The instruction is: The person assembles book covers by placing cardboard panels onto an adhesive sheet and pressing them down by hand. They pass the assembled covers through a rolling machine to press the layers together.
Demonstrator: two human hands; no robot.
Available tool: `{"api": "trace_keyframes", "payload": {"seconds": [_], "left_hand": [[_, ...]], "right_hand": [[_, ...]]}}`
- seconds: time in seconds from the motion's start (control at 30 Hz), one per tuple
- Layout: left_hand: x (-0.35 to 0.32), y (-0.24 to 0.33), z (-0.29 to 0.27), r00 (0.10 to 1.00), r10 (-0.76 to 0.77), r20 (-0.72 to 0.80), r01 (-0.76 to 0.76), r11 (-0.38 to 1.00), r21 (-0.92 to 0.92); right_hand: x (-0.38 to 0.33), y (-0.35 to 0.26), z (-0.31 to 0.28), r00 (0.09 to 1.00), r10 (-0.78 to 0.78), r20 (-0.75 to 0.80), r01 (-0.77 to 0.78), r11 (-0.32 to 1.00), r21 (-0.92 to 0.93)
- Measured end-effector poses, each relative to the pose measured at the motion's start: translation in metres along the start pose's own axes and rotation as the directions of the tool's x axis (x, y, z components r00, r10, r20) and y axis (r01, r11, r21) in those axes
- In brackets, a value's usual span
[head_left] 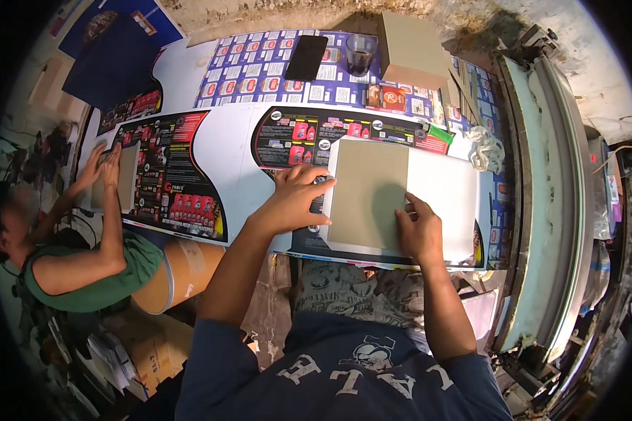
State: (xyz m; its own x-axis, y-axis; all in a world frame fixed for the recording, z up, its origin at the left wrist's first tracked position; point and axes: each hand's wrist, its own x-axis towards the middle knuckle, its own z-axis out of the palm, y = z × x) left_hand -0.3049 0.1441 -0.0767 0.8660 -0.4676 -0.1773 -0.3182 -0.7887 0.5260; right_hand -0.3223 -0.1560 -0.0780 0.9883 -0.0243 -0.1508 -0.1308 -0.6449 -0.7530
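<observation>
Grey board upright lengthwise, hands flat

Upper garment: dark navy short-sleeved shirt, large pale block lettering with a round pale emblem across the chest, seen from above at 6 o'clock.
Sleeves: end above the elbows; both forearms bare.
Lower garment: grey patterned fabric with darker printed shapes, visible between the forearms.
Left hand: bare, no glove, no ring seen.
Right hand: bare, no glove; wrist shows no watch or band.
</observation>
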Motion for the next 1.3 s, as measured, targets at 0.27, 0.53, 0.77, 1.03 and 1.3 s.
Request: {"api": "trace_keyframes", "payload": {"seconds": [0.27, 0.53, 0.77, 1.03, 1.3], "left_hand": [[-0.0001, -0.0016, 0.0004, 1.000, -0.015, 0.016, 0.014, 1.000, 0.017], [0.0004, 0.0001, -0.0027, 0.999, -0.024, 0.037, 0.023, 1.000, 0.008], [0.0008, 0.0010, -0.0033, 1.000, -0.017, 0.027, 0.017, 1.000, -0.003], [0.0004, 0.0007, -0.0028, 1.000, -0.001, 0.012, 0.001, 1.000, 0.016], [0.0007, -0.0029, 0.0014, 1.000, 0.014, -0.020, -0.014, 1.000, 0.003]], "right_hand": [[0.0042, -0.0014, -0.0035, 1.000, -0.008, 0.023, 0.009, 0.998, -0.070], [0.0029, -0.0063, -0.0053, 0.999, -0.028, 0.041, 0.033, 0.994, -0.104], [0.0049, -0.0061, -0.0048, 0.998, -0.040, 0.044, 0.046, 0.990, -0.135], [0.0054, -0.0043, -0.0054, 0.997, -0.058, 0.048, 0.066, 0.984, -0.163], [0.0049, -0.0062, -0.0064, 0.996, -0.060, 0.060, 0.070, 0.984, -0.167]]}}
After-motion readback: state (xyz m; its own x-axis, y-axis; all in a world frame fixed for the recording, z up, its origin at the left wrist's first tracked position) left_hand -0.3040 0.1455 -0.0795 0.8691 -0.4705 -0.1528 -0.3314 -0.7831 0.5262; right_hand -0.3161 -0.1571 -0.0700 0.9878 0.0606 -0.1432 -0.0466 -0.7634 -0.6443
